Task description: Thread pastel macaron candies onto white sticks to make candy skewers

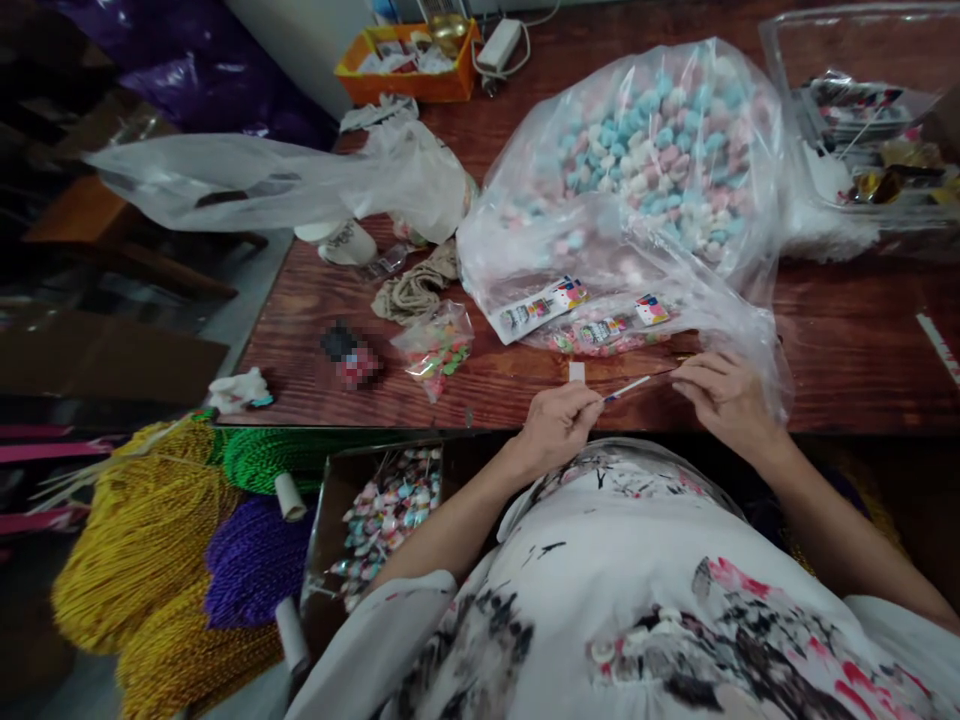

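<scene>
Head-camera view, looking down at a red-brown wooden table (840, 340): a person's left hand (556, 425) and right hand (724, 395) work at the near edge, each pinching one end of a thin white stick (628, 387) that spans the gap between them. Left fingers are curled closed around the stick's near-left end; right fingertips close on its far-right end, just beside the loose skirt of a large clear bag (660, 160) of pastel blue, pink and white sweets. Small printed packets (541, 308) lie inside the bag's near fold. Left of the hands sits a small packet of coloured candies (437, 347), with a coil of twine (415, 288) beyond it. Below the table's near-left edge, a box of wrapped sweets (384, 520) stands beside bundles of gold, green and purple cord (150, 540).
</scene>
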A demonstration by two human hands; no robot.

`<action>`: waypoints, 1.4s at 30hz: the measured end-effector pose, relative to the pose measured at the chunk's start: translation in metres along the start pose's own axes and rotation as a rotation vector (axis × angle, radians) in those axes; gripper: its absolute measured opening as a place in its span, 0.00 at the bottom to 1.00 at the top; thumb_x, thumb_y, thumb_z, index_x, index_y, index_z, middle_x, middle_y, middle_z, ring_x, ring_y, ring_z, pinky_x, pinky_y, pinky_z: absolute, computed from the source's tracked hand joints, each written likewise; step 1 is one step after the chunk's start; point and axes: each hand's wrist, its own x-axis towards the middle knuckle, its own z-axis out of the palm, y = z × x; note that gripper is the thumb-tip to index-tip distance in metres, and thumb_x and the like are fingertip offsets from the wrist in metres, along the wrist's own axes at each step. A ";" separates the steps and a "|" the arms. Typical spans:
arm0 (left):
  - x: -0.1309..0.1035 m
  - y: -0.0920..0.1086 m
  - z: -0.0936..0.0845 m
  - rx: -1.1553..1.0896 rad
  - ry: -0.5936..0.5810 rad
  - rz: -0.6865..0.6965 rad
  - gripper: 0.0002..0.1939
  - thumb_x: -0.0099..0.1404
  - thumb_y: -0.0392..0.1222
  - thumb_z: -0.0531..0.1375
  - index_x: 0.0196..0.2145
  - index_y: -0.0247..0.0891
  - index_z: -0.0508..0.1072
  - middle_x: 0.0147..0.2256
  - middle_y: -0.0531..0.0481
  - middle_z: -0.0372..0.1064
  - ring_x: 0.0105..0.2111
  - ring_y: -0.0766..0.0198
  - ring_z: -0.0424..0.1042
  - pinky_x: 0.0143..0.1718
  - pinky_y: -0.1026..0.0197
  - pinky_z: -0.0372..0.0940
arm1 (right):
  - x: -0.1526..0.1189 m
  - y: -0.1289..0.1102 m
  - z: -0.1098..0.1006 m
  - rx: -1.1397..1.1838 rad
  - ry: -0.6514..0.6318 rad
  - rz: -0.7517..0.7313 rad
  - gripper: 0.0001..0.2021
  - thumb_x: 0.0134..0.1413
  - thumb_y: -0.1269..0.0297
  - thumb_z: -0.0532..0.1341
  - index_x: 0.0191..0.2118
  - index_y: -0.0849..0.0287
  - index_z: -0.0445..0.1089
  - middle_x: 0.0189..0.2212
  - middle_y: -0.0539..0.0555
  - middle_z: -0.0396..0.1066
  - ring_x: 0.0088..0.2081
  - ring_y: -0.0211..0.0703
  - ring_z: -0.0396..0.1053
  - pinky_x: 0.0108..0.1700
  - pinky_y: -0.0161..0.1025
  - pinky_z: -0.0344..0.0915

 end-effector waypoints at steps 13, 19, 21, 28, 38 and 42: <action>-0.002 0.011 0.004 -0.995 0.155 -0.754 0.17 0.47 0.49 0.72 0.28 0.32 0.77 0.21 0.52 0.71 0.17 0.72 0.66 0.20 0.68 0.59 | 0.026 0.018 0.017 -0.506 -0.261 -0.069 0.13 0.64 0.69 0.54 0.34 0.59 0.75 0.37 0.57 0.73 0.44 0.50 0.59 0.43 0.46 0.51; 0.002 0.013 0.009 -1.093 0.157 -0.752 0.16 0.47 0.47 0.72 0.27 0.31 0.76 0.22 0.50 0.73 0.17 0.71 0.68 0.19 0.69 0.59 | 0.026 0.018 0.016 -0.322 -0.216 -0.110 0.09 0.61 0.72 0.53 0.34 0.61 0.70 0.36 0.58 0.73 0.41 0.49 0.62 0.42 0.46 0.54; 0.005 0.014 0.011 -1.115 0.168 -0.740 0.15 0.48 0.46 0.71 0.27 0.31 0.76 0.22 0.50 0.73 0.17 0.71 0.69 0.20 0.68 0.60 | 0.027 0.014 0.015 -0.176 -0.168 -0.076 0.08 0.60 0.73 0.53 0.35 0.59 0.69 0.34 0.57 0.73 0.40 0.48 0.64 0.42 0.46 0.57; 0.006 0.014 0.012 -1.133 0.197 -0.718 0.15 0.48 0.47 0.71 0.27 0.32 0.75 0.23 0.51 0.74 0.17 0.70 0.69 0.20 0.68 0.60 | 0.036 0.000 0.008 0.396 -0.044 -0.029 0.10 0.65 0.63 0.54 0.39 0.54 0.73 0.39 0.54 0.77 0.44 0.46 0.73 0.48 0.47 0.68; -0.007 0.005 -0.006 -1.101 0.352 -0.741 0.13 0.46 0.44 0.70 0.25 0.32 0.74 0.21 0.51 0.72 0.16 0.72 0.66 0.18 0.68 0.61 | 0.005 0.022 0.001 0.059 -0.030 -0.111 0.06 0.59 0.67 0.61 0.33 0.55 0.74 0.34 0.52 0.77 0.39 0.45 0.71 0.45 0.46 0.64; -0.008 0.003 -0.001 -1.120 0.355 -0.737 0.13 0.47 0.44 0.70 0.25 0.32 0.74 0.21 0.51 0.72 0.16 0.71 0.67 0.19 0.68 0.61 | -0.006 0.012 0.009 -0.185 -0.043 -0.019 0.07 0.61 0.65 0.60 0.34 0.55 0.75 0.36 0.52 0.77 0.40 0.46 0.68 0.43 0.46 0.57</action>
